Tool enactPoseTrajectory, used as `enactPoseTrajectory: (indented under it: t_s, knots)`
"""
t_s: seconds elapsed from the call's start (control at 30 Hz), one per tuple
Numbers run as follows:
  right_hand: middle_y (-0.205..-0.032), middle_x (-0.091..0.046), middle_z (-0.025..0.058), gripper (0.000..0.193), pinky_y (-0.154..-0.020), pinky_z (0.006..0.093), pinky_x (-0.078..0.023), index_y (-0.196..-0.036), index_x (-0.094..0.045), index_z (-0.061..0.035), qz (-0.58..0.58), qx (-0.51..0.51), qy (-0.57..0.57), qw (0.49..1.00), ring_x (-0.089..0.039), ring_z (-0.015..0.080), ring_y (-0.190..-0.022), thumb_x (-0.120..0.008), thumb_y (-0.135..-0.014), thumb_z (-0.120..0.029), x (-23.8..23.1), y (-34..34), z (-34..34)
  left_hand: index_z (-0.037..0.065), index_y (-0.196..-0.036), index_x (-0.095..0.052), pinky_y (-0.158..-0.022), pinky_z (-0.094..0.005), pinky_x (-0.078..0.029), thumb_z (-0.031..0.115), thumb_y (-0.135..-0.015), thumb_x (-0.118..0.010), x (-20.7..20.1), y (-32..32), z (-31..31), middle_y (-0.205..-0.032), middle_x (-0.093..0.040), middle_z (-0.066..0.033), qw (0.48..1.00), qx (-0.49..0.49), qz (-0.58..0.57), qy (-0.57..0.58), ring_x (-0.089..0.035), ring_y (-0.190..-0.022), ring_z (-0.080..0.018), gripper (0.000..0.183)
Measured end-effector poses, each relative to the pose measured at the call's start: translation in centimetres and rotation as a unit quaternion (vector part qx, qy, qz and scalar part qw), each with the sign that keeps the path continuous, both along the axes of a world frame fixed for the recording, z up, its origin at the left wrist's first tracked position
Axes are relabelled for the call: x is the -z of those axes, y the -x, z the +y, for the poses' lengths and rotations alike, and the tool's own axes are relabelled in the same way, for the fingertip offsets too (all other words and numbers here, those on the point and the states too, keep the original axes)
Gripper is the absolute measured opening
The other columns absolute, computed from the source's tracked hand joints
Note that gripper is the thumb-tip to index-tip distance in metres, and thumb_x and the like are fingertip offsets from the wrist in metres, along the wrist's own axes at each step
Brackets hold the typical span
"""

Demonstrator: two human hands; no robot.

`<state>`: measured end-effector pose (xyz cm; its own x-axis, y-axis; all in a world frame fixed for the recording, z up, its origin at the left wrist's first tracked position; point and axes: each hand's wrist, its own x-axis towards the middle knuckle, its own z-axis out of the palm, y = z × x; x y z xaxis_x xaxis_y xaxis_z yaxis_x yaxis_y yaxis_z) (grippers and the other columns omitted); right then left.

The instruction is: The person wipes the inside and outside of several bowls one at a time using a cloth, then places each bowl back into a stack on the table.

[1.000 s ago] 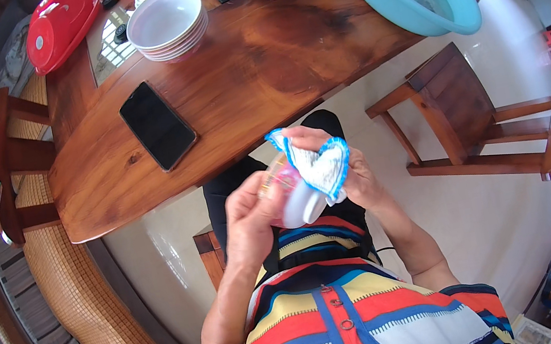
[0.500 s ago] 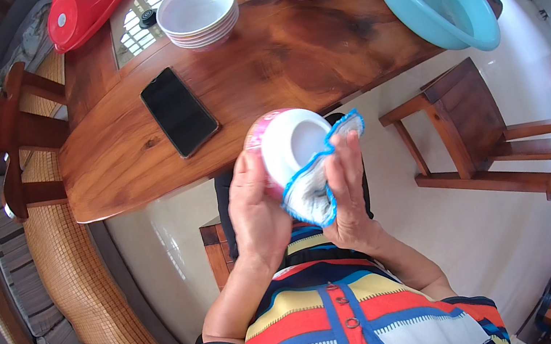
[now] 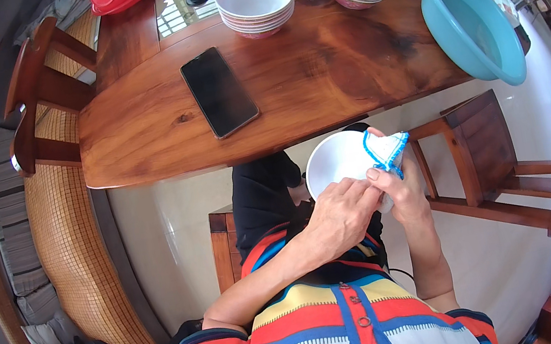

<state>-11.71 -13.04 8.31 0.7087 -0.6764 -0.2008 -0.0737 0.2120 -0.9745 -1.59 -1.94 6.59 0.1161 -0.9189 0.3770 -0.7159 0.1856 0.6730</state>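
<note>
Left hand (image 3: pixel 338 214) grips the white bowl (image 3: pixel 336 161) by its near rim, over the lap below the table (image 3: pixel 319 83), while right hand (image 3: pixel 396 187) pinches the cloth (image 3: pixel 383 147) on the far rim; best keep that bowl steady.

Bright, even daylight fills the scene. The long polished wooden table (image 3: pixel 319 83) shows soft glare, and the glass panel (image 3: pixel 184 7) reflects a window. Shadows are weak. Fisheye bending is strong at the dark rim; the centre is sharp.
</note>
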Motion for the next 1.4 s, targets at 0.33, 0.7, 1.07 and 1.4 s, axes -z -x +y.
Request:
enactPoseTrajectory:
  t_s: [0.33, 0.7, 1.07, 1.4]
  knots:
    - [-0.118, -0.055, 0.0142, 0.065, -0.094, 0.034, -0.043, -0.132, -0.04, 0.002, -0.133, 0.046, -0.149, 0.979, -0.054, 0.0223, -0.109, -0.061, -0.071, -0.008, 1.3, 1.3, -0.5, 0.002, -0.121, -0.043, -0.094, -0.0374, -0.038, 0.031, -0.084, -0.065, -0.6, -2.7, 0.9, -0.112, -0.049, -0.0149, 0.883, -0.134, 0.449, -0.019, -0.046, -0.111, -0.027, 0.053]
    - [-0.134, -0.035, 0.0187, 0.09, -0.1, 0.0429, -0.033, -0.138, -0.029, -0.0031, 0.027, -0.069, 0.475, 0.877, -0.038, 0.033, -0.122, -0.08, -0.064, -0.016, 2.6, 1.5, -0.1, 0.006, -0.126, -0.044, -0.095, -0.0324, -0.04, 0.0, -0.076, -0.048, 2.1, -4.7, 1.2, -0.118, -0.053, -0.0134, 0.851, -0.098, 0.478, -0.197, -0.05, -0.111, -0.0219, 0.051]
    - [-0.094, -0.061, 0.0097, 0.045, -0.062, 0.0326, -0.054, -0.106, -0.055, -0.0076, -0.006, -0.126, 0.687, 0.715, -0.064, 0.0264, -0.076, -0.073, -0.064, -0.008, 3.2, -3.6, -0.5, 0.003, -0.112, -0.053, -0.087, -0.0296, -0.042, 0.006, -0.087, -0.05, 2.8, -2.3, 1.5, -0.101, -0.058, -0.0077, 0.881, -0.066, 0.444, -0.147, -0.052, -0.094, -0.0158, 0.025]
    - [-0.092, -0.063, 0.0048, 0.027, -0.07, 0.0286, -0.05, -0.109, -0.053, -0.0032, -0.022, 0.132, 0.046, 0.99, -0.063, 0.0143, -0.083, -0.062, -0.085, -0.013, 9.3, -3.4, 2.3, 0.001, -0.126, -0.046, -0.097, -0.03, -0.036, -0.014, -0.065, -0.037, 0.0, -2.2, 0.6, -0.115, -0.051, -0.0145, 0.925, -0.191, 0.328, 0.032, -0.051, -0.109, -0.0265, 0.062]
